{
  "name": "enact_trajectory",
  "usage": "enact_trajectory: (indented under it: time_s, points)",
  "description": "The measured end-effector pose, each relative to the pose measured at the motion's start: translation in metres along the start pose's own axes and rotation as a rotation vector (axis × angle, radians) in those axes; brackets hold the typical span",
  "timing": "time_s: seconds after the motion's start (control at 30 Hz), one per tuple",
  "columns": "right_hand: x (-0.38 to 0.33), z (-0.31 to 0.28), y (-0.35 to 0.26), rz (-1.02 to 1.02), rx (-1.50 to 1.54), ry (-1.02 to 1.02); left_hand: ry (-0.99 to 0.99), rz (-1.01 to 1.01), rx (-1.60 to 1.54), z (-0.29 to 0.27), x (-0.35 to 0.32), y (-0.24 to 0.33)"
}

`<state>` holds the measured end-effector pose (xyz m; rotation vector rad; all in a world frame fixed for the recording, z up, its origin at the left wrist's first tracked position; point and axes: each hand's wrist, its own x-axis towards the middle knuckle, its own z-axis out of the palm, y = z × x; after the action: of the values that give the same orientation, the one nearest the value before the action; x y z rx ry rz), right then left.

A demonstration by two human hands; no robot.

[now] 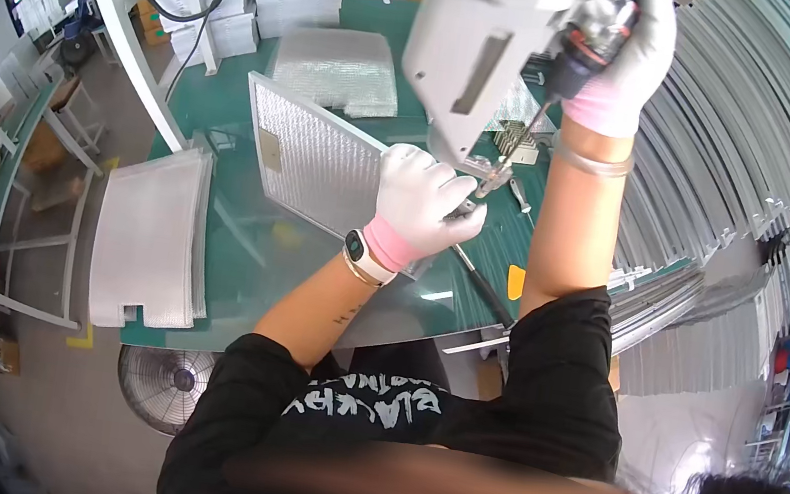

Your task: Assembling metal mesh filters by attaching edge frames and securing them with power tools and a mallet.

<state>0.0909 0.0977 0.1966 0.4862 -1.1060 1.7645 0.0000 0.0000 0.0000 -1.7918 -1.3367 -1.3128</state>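
Observation:
My right hand (638, 64), in a white glove with a pink cuff, is wrapped round a dark power screwdriver (581, 59) with red trim. Its long thin bit (533, 130) points down toward a small metal piece (494, 173). Close to the bit's tip, my left hand (422, 200), gloved alike, has its fingers curled; what they pinch is too small to make out. A large white housing with a slot (481, 67) stands just beyond the left hand. Behind and left of that hand, a flat panel with a silvery textured face (313, 150) leans tilted over the green table (237, 296).
Stacked white sheets (149, 238) lie at the table's left edge, beside a shelf post (131, 38). A silvery padded sheet (334, 67) lies farther back. A dark-handled tool (486, 285) and a screwdriver (520, 196) lie nearby. Many grey panels (735, 123) stand at right. A fan (168, 387) is below.

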Motion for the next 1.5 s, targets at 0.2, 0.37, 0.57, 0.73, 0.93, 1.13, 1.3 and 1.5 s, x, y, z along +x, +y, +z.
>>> enact_trajectory:
  time_s: [0.2,0.37,0.57,0.73,0.93,1.13,1.3,1.5]
  points:
    - [-0.045,-0.020,0.041,0.014,-0.257,-0.086,-0.119,-0.088,-0.036,-0.012,-0.007,-0.002]
    - [-0.023,-0.009,0.012,-0.084,-0.216,0.142,-0.053,-0.030,-0.053,-0.013,-0.005,0.001]
    - [-0.019,0.015,-0.007,-0.054,-0.065,0.350,0.016,0.026,-0.186,-0.019,-0.009,-0.005]
    - [-0.081,-0.015,0.022,0.009,-0.275,0.147,0.083,-0.029,-0.294,-0.033,-0.010,0.001]
    - [-0.088,-0.015,0.014,-0.031,-0.266,0.353,0.021,0.029,-0.232,-0.033,-0.030,-0.005]
    - [-0.102,0.001,0.030,0.037,-0.316,0.248,0.010,-0.032,-0.203,-0.049,-0.029,0.008]
    - [-0.085,0.004,0.013,-0.028,-0.295,0.282,-0.035,-0.032,-0.225,-0.053,-0.031,0.010]
    - [-0.057,-0.007,-0.011,-0.095,-0.030,-0.010,-0.033,0.012,-0.078,-0.055,-0.031,0.016]
